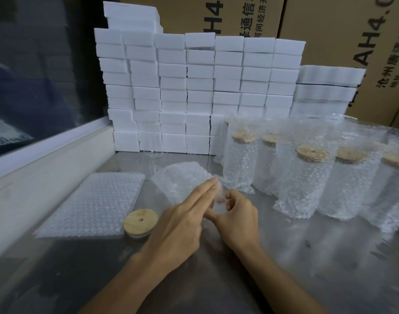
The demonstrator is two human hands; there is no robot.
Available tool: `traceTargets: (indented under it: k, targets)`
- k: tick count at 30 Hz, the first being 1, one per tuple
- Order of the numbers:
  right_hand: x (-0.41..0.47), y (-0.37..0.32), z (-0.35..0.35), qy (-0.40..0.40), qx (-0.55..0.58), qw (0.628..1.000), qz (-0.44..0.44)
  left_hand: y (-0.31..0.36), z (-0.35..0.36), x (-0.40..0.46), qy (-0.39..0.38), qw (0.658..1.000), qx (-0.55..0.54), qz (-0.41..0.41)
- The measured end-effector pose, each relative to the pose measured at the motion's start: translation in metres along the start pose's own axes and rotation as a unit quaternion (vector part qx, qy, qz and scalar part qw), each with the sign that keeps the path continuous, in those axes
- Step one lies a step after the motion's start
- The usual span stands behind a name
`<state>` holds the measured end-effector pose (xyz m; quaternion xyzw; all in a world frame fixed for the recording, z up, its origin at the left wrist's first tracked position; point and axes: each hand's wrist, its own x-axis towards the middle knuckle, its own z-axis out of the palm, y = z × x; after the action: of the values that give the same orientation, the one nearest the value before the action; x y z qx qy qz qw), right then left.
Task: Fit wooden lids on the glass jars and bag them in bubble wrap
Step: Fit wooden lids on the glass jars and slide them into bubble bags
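Observation:
A bubble wrap bag [182,180] lies on the metal table [284,257] in front of me. My left hand [182,223] has straight fingers laid on the bag's near corner. My right hand [234,214] pinches that same corner with curled fingers. A round wooden lid [140,222] with a small hole sits on the table to the left of my hands. An empty clear glass jar [152,138] stands upright by the white blocks. Several lidded jars in bubble wrap bags [307,177] stand in a row on the right.
A flat stack of bubble wrap bags [92,207] lies at the left beside a white ledge [46,168]. Stacked white foam blocks [194,91] form a wall at the back. Cardboard boxes [341,41] rise behind them.

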<state>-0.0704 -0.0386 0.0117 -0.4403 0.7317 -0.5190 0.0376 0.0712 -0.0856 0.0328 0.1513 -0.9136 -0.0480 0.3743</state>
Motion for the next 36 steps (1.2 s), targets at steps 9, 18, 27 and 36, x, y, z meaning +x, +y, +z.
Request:
traceTargets:
  k: [9, 18, 27, 36]
  targets:
    - [0.005, -0.007, -0.002, 0.059, 0.241, 0.969, -0.018, 0.000, -0.003, 0.003, 0.120, 0.992, 0.029, 0.028]
    - [0.013, -0.021, -0.018, 0.091, 0.430, 0.892, 0.106, -0.013, -0.002, -0.004, 0.085, 0.992, -0.047, -0.086]
    - [0.003, -0.028, -0.013, -0.084, 0.356, 0.929, 0.059, -0.010, -0.008, 0.004, 0.135, 0.855, -0.454, -0.210]
    - [0.004, -0.032, -0.020, -0.014, 0.382, 0.920, 0.084, -0.002, -0.005, 0.002, -0.039, 0.768, -0.573, -0.283]
